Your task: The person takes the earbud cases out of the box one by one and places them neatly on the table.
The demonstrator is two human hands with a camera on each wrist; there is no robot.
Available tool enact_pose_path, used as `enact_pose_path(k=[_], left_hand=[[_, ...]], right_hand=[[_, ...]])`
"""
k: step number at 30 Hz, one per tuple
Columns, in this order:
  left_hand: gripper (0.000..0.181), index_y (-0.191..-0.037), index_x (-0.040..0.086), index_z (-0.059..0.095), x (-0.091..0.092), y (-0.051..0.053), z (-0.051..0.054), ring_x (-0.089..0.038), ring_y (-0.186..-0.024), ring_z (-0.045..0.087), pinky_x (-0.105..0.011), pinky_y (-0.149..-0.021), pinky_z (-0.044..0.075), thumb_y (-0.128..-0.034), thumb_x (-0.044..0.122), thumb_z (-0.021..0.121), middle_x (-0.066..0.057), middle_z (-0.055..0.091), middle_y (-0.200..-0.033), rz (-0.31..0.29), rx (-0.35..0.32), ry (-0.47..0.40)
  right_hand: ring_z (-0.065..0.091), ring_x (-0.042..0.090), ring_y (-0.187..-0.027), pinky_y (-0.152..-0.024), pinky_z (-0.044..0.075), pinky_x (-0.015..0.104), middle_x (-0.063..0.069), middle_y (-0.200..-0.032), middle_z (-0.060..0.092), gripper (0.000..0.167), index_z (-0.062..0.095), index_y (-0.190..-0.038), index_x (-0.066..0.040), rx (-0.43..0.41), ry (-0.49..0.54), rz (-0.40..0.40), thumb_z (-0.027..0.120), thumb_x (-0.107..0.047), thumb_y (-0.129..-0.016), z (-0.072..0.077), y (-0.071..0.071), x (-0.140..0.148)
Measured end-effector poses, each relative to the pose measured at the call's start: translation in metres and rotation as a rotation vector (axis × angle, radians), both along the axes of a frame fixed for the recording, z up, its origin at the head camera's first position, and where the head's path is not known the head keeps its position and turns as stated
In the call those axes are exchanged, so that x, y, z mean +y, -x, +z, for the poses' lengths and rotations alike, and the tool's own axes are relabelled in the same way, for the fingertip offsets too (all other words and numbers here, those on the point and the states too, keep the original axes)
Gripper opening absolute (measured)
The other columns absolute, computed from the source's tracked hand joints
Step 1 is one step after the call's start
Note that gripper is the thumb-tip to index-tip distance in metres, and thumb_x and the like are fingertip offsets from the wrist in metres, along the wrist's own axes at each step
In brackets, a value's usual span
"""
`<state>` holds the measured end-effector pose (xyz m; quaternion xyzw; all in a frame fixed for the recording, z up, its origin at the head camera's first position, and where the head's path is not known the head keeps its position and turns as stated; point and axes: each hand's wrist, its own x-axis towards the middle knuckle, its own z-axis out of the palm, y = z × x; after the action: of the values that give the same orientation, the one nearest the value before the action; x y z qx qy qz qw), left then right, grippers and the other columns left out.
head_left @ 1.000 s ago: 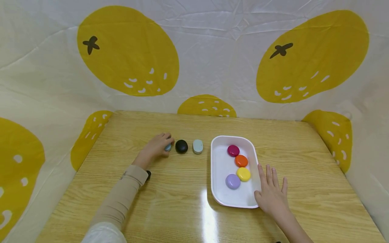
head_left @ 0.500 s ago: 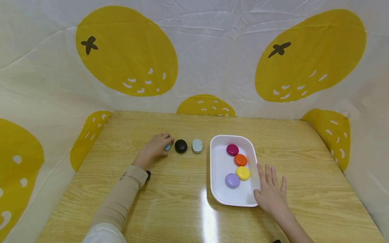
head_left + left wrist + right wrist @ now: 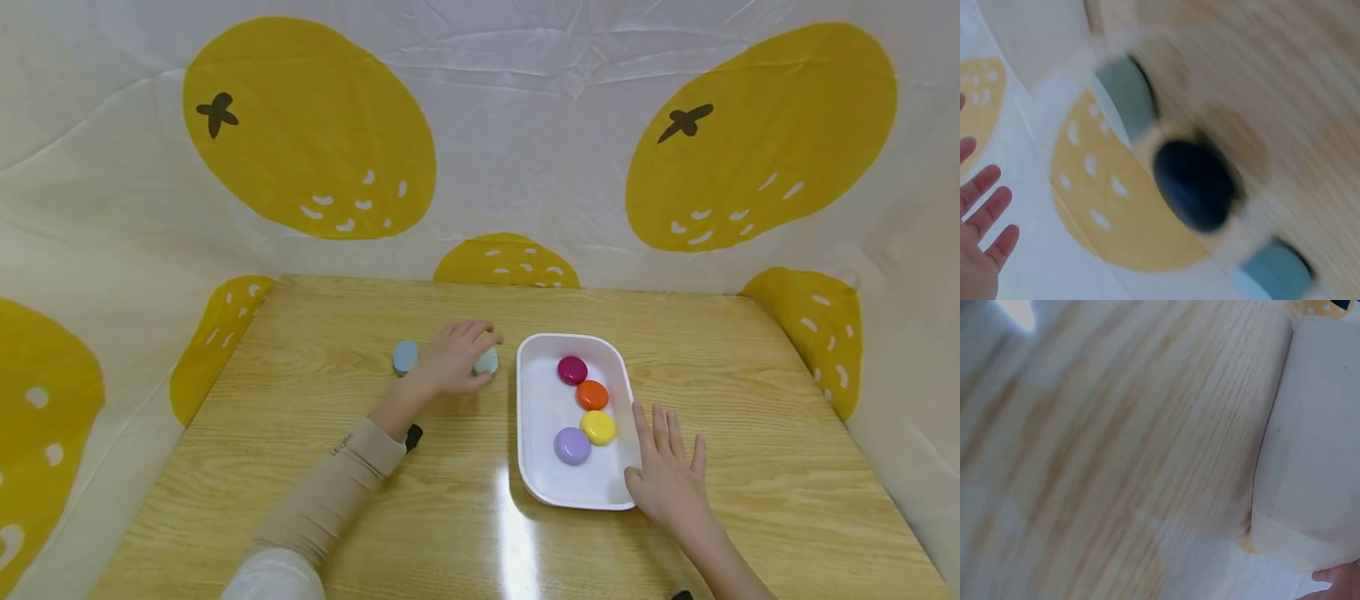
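Note:
My left hand [image 3: 456, 360] hovers over the row of pieces, its fingers spread and loosely bent, holding nothing. Just under its fingertips lies a pale green oval block [image 3: 486, 362]. A smooth black rounded stone [image 3: 1194, 185] shows blurred in the left wrist view; the hand hides it in the head view. Left of the hand stands a blue oval block [image 3: 406, 357]. My right hand [image 3: 670, 479] rests with straight fingers along the right rim of a white tray [image 3: 528, 467]. Inside the tray are a magenta [image 3: 572, 370], an orange [image 3: 592, 395], a yellow [image 3: 597, 427] and a lilac disc [image 3: 573, 446].
Everything stands on a wooden table [image 3: 375, 517] with a glossy light reflection in front of the tray. A white cloth with yellow fruit prints [image 3: 315, 125] hangs behind and at both sides.
My left hand has let go of the blue block, leaving it on the table, and has moved right over the black stone to the pale green block. The right hand stays at the tray.

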<state>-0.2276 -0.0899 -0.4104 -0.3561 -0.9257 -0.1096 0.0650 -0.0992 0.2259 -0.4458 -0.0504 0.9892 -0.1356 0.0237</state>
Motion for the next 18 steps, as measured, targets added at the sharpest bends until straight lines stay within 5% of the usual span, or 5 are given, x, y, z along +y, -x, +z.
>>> enact_pose_path(k=[8,18], left_hand=[[0.051,-0.132,0.017,0.044,0.066,-0.030,-0.009,-0.022,-0.120,0.039,-0.039,-0.102,0.029,-0.0853,0.037,0.052,-0.005,0.042,-0.132,-0.127,0.061,0.152],[0.049,-0.126,0.025,0.047,0.117,-0.057,-0.036,-0.012,-0.106,0.044,-0.029,-0.088,0.035,-0.0826,0.047,0.051,0.005,0.047,-0.122,-0.246,0.179,0.286]], right_hand=[[0.003,0.043,-0.135,-0.098,-0.010,0.065,0.029,-0.146,0.009,0.080,0.007,-0.147,-0.008,0.009,-0.001,-0.003,0.048,-0.016,-0.079,-0.002,0.000,-0.001],[0.004,0.044,-0.135,-0.098,-0.010,0.065,0.030,-0.146,0.010,0.079,0.011,-0.146,-0.008,0.001,-0.004,-0.010,0.050,-0.015,-0.079,0.003,-0.001,-0.002]])
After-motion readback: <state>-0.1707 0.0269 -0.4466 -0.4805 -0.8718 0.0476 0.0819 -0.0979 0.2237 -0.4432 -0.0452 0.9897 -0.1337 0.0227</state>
